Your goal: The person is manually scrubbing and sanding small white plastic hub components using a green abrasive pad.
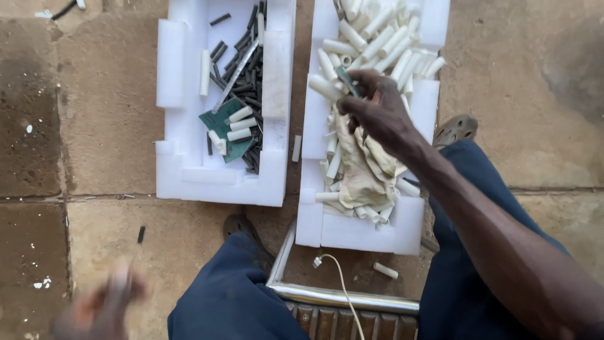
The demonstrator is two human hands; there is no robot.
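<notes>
My right hand point(376, 112) reaches over the right white foam tray point(358, 230), which holds several white tubes point(377, 41) and a crumpled beige cloth point(362, 170). Its fingers pinch a small grey-green piece point(346, 82) above the tubes. My left hand point(104, 308) is blurred at the lower left over the paving; it seems to hold a small pale thing, but I cannot make it out. The left foam tray point(189, 170) holds dark short rods point(248, 63), a green circuit board point(223, 126) and a few white tubes point(240, 124).
I sit on a metal-framed seat point(340, 296) with my blue-trousered legs either side. A white cable point(343, 283) and a loose white tube point(385, 271) lie on the stone paving. A dark rod point(141, 234) lies at the left.
</notes>
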